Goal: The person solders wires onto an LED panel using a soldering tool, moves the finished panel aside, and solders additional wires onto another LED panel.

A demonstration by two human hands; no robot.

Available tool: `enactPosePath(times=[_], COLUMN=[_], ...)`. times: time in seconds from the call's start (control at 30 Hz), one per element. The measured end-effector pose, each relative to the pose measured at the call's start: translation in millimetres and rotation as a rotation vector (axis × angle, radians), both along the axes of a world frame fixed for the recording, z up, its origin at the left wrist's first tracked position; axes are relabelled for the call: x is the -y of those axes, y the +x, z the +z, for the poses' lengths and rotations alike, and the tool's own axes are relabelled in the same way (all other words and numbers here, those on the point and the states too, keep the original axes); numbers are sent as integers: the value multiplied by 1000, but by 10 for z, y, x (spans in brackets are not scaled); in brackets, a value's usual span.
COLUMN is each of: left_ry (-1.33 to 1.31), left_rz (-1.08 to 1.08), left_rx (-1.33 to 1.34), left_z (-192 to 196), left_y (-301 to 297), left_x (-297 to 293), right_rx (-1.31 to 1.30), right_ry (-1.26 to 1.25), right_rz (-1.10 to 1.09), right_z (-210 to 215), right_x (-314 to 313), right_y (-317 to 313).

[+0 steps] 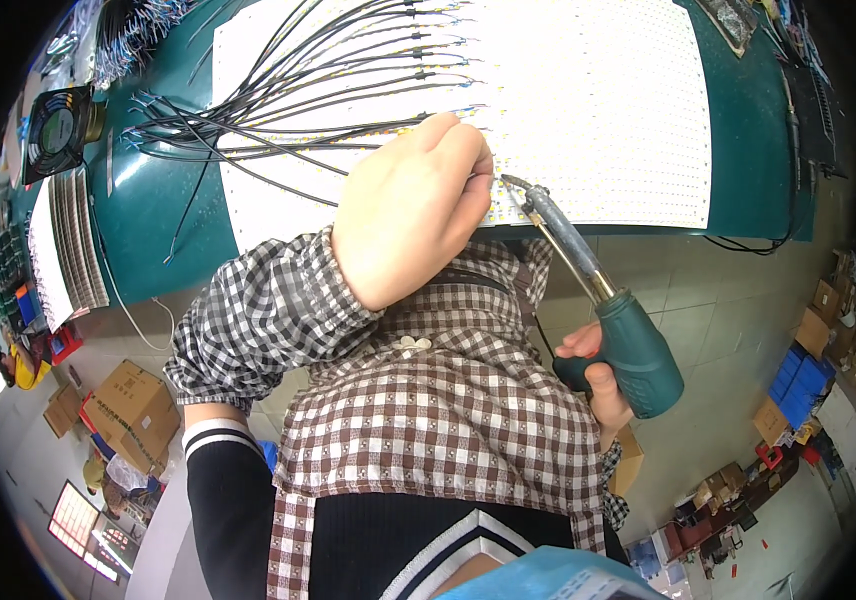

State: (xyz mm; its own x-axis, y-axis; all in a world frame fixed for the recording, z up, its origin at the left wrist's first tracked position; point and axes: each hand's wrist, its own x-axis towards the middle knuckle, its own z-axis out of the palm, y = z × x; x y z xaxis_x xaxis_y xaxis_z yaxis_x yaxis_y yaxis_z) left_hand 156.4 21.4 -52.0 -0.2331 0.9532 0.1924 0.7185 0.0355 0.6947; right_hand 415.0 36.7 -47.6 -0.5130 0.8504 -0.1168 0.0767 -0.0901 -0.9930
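Centre frame: green-handled soldering iron with a grey metal shaft (598, 300), tip just beside the left hand (413, 205) at the lower edge of the white LED strip panel (598, 100). Right hand (598, 375) fingers wrapped tight round the handle. Left fingers curled narrow, pinching a thin black wire (278, 130) on the green worktop (148, 210).

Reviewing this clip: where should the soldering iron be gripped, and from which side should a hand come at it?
By the thick green handle at the rear end of the soldering iron, coming from the person's right and below, as the right hand does here. The bare metal shaft runs up-left to the tip at the white panel, next to the left hand, so fingers probably belong well behind it.
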Motion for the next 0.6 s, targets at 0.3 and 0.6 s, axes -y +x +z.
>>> enactPosePath(times=[0.3,0.6], left_ry=[-21,-27], left_rz=[-10,-13], left_rx=[-46,-55], left_z=[23,21], left_y=[7,5], left_x=[-5,-10], right_rx=[21,15], right_ry=[6,5], right_rz=[13,7], right_z=[16,-21], right_x=[-9,13], right_y=[0,4])
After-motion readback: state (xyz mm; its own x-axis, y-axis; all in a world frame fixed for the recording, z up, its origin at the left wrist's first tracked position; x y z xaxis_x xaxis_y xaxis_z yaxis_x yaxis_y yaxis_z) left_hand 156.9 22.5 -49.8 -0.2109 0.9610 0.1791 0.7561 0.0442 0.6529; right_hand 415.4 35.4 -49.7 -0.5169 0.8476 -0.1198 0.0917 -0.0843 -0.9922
